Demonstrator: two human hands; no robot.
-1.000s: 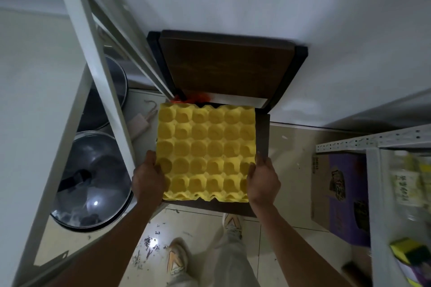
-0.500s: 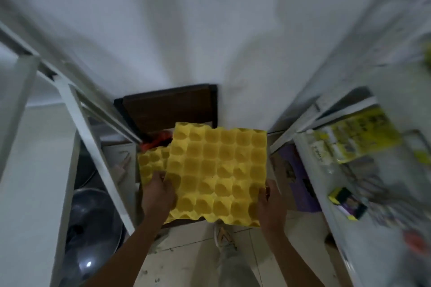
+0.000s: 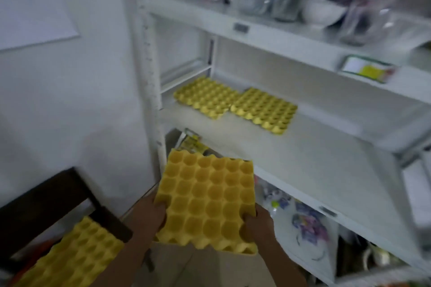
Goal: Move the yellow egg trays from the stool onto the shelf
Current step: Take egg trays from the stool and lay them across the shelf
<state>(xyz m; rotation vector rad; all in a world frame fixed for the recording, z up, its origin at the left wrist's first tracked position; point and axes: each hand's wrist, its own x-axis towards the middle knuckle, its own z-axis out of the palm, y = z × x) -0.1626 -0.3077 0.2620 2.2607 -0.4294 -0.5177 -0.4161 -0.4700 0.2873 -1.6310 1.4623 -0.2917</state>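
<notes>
I hold a yellow egg tray (image 3: 207, 200) flat in the air in front of the white shelf (image 3: 291, 147). My left hand (image 3: 149, 216) grips its near left edge and my right hand (image 3: 257, 225) grips its near right edge. Another yellow egg tray (image 3: 77, 254) lies on the dark stool (image 3: 46, 200) at the lower left. Two more yellow trays rest side by side on the middle shelf board, a left one (image 3: 205, 96) and a right one (image 3: 264, 109), touching each other.
The upper shelf board (image 3: 256, 28) carries containers and a bowl, blurred. The lower shelf holds bags and packets (image 3: 305, 223). A white upright post (image 3: 149, 65) stands at the shelf's left, next to a white wall. The middle board is bare to the right of the trays.
The view has swung right and up from the stool to the shelf. The tray in both hands has lifted off the stool's stack and moved right toward the shelf.
</notes>
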